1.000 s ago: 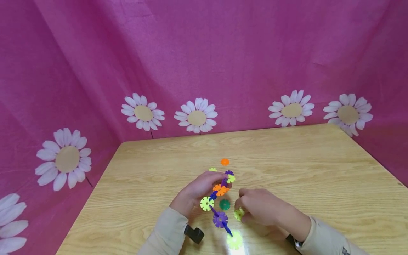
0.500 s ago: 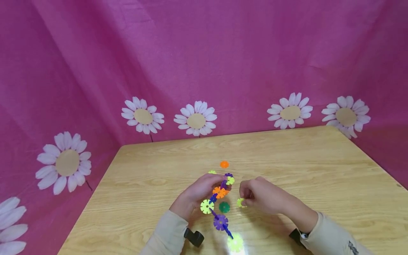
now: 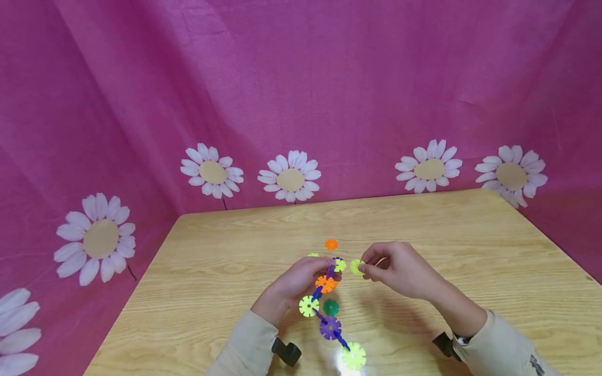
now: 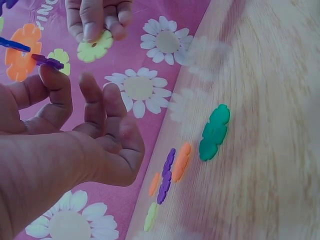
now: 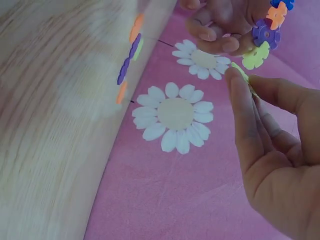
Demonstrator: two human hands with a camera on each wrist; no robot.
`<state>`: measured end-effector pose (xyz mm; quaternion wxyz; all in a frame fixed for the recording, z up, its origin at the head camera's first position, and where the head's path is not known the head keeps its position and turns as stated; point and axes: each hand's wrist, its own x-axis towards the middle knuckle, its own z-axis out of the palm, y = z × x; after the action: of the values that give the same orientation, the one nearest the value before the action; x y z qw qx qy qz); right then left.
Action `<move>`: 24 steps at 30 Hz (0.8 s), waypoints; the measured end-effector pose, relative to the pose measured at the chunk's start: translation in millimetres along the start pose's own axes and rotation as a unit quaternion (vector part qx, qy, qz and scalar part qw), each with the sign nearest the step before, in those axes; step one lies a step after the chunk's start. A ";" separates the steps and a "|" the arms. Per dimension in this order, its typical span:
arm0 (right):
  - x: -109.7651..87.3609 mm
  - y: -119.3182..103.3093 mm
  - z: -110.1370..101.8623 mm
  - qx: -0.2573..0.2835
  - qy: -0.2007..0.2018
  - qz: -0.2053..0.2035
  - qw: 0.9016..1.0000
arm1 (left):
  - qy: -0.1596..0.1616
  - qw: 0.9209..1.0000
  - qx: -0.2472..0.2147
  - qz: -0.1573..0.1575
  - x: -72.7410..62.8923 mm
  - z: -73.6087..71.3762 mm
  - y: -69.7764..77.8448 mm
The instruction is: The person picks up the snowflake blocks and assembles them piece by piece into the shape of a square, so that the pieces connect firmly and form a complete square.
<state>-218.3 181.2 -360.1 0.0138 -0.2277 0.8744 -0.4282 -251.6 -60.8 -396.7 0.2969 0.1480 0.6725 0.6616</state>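
Head view: left hand [image 3: 301,279] grips the far part of a chain of slotted, plastic-looking flower discs [image 3: 325,284] (yellow-green, orange, purple, blue), strung out toward the near edge. Right hand [image 3: 400,269] pinches a loose yellow-green plastic-looking flower disc [image 3: 356,267] between thumb and finger. It sits just right of the chain's yellow-green end disc [image 3: 340,265], with a small gap showing. Green flower disc [image 3: 331,307] and flat orange flower disc [image 3: 331,244] lie loose on the wood-grain tabletop [image 3: 226,261].

My read: step in hand is bringing the loose disc up to the chain's far end. If it is to join there, the next move calls for turning it crosswise, matching slot to slot and pushing while the left hand braces (slot alignment too small to judge).

Vs the two earlier head frames: right hand was nearer, disc down to the right of the green one; now it's farther out, level with the chain's far end. Left hand basically unmoved; chain's near end sits slightly further right.
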 end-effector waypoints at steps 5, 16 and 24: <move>-0.4 -0.1 3.5 0.007 0.014 0.005 1.000 | 0.009 1.000 -0.009 0.006 0.9 0.7 -1.5; -0.9 -3.3 6.4 0.042 0.036 -0.019 0.998 | 0.015 1.000 -0.023 0.001 2.2 1.6 -1.5; -1.3 -4.1 8.8 0.047 0.029 -0.020 0.998 | 0.021 1.000 -0.019 0.006 2.7 2.3 -1.5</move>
<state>-213.6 173.1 -362.8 -0.0095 -0.2315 0.8487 -0.4754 -252.0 -57.5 -398.5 0.2817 0.1326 0.6652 0.6787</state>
